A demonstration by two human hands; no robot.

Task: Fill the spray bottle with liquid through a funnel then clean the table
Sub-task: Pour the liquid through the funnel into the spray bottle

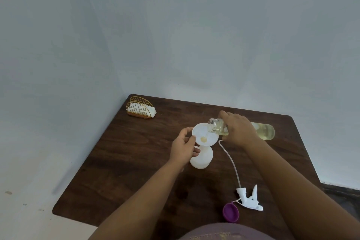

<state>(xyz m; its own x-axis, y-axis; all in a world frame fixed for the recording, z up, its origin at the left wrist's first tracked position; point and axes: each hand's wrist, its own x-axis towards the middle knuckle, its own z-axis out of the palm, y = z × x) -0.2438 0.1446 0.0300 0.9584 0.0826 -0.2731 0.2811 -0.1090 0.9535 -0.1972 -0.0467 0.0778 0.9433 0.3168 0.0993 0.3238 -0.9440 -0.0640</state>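
Note:
A white spray bottle (pixel 202 158) stands on the dark wooden table (pixel 124 161) with a white funnel (pixel 204 134) in its neck. My left hand (pixel 184 149) pinches the funnel's rim at its left side. My right hand (pixel 238 128) grips a clear bottle of yellowish liquid (pixel 265 131), tipped almost flat with its open mouth over the funnel. A small pool of yellow liquid lies at the funnel's centre. The white spray head (pixel 250 199) with its long tube lies on the table to the right.
A purple cap (pixel 230 212) lies near the table's front edge, beside the spray head. A gold wire holder with white napkins (pixel 140 107) stands at the far left corner. Pale walls rise behind the table.

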